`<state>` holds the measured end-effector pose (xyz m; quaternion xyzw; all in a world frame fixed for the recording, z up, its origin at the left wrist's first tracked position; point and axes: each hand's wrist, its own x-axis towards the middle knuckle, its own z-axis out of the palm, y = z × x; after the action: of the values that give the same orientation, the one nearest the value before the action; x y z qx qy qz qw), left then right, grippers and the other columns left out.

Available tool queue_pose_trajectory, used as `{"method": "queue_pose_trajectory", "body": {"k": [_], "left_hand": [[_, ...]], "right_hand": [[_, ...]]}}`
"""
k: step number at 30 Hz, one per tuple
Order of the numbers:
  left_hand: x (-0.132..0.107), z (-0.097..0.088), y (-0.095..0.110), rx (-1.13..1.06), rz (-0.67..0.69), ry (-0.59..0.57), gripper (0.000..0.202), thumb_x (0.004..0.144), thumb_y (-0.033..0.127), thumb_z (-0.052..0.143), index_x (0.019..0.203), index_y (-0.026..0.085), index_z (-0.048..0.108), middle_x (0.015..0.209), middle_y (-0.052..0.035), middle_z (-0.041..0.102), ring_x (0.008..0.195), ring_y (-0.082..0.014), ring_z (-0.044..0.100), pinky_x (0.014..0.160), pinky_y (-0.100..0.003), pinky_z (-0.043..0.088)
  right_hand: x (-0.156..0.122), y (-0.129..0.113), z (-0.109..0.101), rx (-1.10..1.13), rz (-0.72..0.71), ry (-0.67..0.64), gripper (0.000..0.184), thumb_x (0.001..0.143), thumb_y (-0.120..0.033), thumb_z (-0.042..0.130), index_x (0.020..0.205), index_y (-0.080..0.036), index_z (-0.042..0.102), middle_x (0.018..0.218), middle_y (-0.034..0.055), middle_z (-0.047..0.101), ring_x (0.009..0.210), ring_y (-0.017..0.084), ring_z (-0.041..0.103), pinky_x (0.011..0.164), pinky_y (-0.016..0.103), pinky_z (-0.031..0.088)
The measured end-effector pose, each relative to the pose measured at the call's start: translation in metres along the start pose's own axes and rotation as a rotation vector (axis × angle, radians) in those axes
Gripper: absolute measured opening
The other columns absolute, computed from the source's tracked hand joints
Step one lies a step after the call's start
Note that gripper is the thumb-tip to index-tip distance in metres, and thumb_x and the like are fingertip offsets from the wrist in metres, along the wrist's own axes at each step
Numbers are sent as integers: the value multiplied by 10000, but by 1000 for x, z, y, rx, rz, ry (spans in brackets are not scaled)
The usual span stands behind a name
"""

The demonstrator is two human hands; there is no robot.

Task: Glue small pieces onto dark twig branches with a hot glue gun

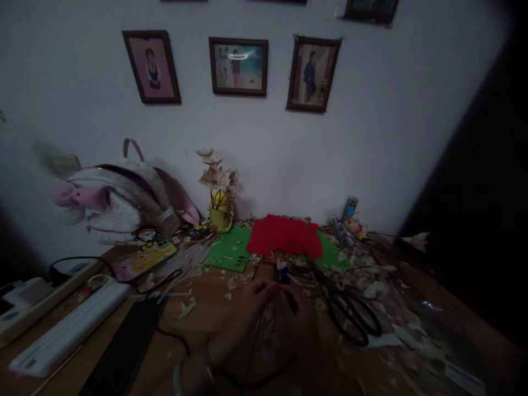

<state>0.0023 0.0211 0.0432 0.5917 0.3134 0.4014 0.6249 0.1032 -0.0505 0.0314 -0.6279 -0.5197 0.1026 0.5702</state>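
The picture is very dim. My left hand [251, 308] reaches over the wooden desk [198, 324] with its fingers pinched together at a small red and blue piece [282, 276]. A bracelet sits on that wrist. My right hand [301, 319] lies close beside the left one, dark and blurred, its fingers curled toward the same small piece. A thin black wire [253, 346] runs down from between the hands. What each hand grips is too dark to name. Black scissors [350, 316] lie just right of my right hand.
Red paper [284, 236] lies on green paper [231, 247] by the wall, amid scattered paper scraps [371, 286]. A yellow vase of paper flowers [220, 215], a backpack [124, 198], a blue tube [350, 207], white power strips [66, 330] and a black flat object [124, 346] surround them.
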Motion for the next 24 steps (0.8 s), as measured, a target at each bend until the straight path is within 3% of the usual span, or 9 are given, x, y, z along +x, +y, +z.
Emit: {"method": "queue_pose_trajectory", "body": {"k": [5, 12, 19, 24], "left_hand": [[0, 2, 0, 25, 0, 20, 189, 630, 329, 638, 560, 155, 614, 517, 26, 524, 535, -122, 448, 519, -209, 331], [1, 2, 0, 31, 3, 14, 197, 635, 336, 624, 556, 157, 605, 526, 27, 522, 540, -123, 447, 519, -211, 332], [6, -1, -6, 38, 18, -9, 211, 647, 340, 621, 546, 159, 581, 513, 32, 499, 535, -121, 434, 522, -215, 322], [7, -1, -8, 11, -6, -11, 218, 642, 355, 633, 553, 161, 585, 518, 33, 489, 539, -120, 418, 522, -221, 302]], "right_hand": [[3, 5, 0, -69, -86, 72, 191, 771, -314, 477, 755, -188, 621, 763, 54, 634, 727, 164, 584, 638, 252, 470], [3, 8, 0, -63, -108, -12, 240, 802, -322, 441, 917, -198, 612, 873, 62, 641, 819, 162, 589, 706, 259, 471], [7, 4, -3, -81, -15, -63, 286, 775, -365, 470, 913, -167, 622, 830, 72, 647, 754, 167, 593, 656, 247, 473], [8, 3, -3, -159, 3, -41, 240, 765, -363, 496, 786, -171, 640, 747, 41, 653, 689, 141, 593, 626, 240, 473]]}}
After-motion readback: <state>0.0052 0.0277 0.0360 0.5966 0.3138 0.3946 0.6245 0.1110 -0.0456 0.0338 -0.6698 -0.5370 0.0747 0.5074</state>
